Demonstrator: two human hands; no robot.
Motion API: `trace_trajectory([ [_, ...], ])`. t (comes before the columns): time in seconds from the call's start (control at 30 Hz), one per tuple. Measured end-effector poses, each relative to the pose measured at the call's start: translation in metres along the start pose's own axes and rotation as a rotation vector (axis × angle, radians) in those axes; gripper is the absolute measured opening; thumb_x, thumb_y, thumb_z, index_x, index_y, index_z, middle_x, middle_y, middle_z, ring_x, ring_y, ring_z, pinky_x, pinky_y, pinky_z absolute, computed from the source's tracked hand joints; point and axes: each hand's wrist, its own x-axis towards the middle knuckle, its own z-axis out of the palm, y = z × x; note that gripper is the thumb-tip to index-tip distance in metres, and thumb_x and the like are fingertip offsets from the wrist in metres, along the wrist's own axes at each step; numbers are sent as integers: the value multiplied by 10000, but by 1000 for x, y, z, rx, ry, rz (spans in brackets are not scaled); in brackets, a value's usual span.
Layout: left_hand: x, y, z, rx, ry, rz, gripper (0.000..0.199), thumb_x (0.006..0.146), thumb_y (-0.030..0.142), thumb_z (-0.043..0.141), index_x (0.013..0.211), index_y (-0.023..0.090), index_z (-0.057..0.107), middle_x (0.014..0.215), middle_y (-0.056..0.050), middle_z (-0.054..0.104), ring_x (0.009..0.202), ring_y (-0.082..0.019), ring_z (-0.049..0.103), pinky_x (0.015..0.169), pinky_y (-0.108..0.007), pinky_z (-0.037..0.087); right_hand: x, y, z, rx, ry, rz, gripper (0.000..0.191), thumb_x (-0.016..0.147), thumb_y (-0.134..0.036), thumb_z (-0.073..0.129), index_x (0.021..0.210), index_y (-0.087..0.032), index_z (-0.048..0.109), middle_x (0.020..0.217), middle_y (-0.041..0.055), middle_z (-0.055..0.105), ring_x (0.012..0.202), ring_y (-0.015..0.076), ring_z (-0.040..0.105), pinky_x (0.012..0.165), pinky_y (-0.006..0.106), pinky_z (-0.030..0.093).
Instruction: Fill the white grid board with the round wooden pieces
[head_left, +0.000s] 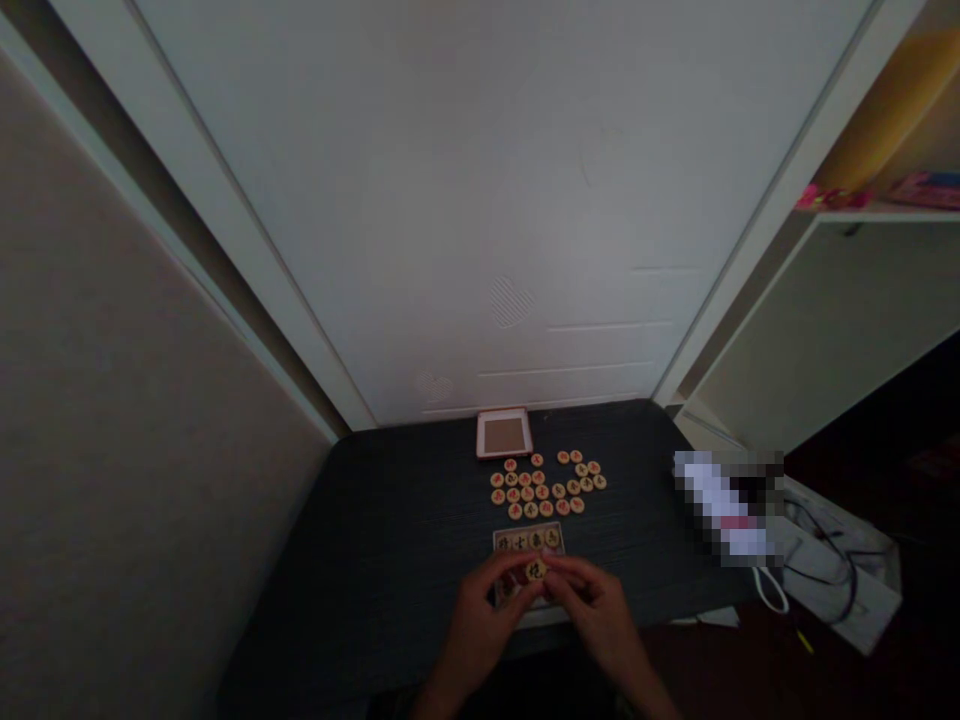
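Observation:
Between the fingertips of both hands is a round wooden chess piece (535,571) with a black character, held above a shallow box. My left hand (486,612) pinches it from the left, my right hand (592,600) from the right. The box (555,616) sits near the table's front edge, with a row of black-character pieces (520,542) along its far side; my hands hide much of its inside. Beyond the box, several loose round pieces (527,493), mostly with red characters, lie in uneven rows on the dark table.
An open box lid or tray (504,435) lies at the back of the dark table (390,520), against a white panel (480,220). A blurred-out object (727,508) is at the table's right edge. Beyond it stands a white container (847,570) with cables.

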Motion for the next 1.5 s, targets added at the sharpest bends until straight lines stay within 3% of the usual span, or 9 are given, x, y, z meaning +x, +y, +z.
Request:
trace_trajectory([
  [0.27,2,-7,-1,-35,6,47,198,830,330,748,1010,265,799,1048,-58,784,973,-238,723,935,-346,556,0,-3,3,35,13,23,363,778,-518,789,978,-215,780,889,76,801,828,258,756,775,334,582],
  [0.77,1,3,0,26,54,-25,193,893,370,662,951,255,805,958,-34,803,896,-219,749,853,-296,583,2,2,0,-48,14,40,367,771,-528,784,933,-200,768,848,69,788,785,236,726,736,313,557],
  [1.03,-1,1,3,89,-16,3,256,887,344,674,1119,269,753,1133,-47,766,1032,-229,716,947,-332,556,4,6,0,20,45,59,405,753,-563,785,931,-200,759,822,69,785,788,246,732,730,320,564],
  [1.5,-1,-3,6,109,-31,80,264,894,324,679,1148,280,738,1141,-57,755,1003,-218,710,949,-342,559,2,-3,0,33,20,61,423,801,-586,728,967,-198,755,850,72,785,786,250,741,730,332,582],
])
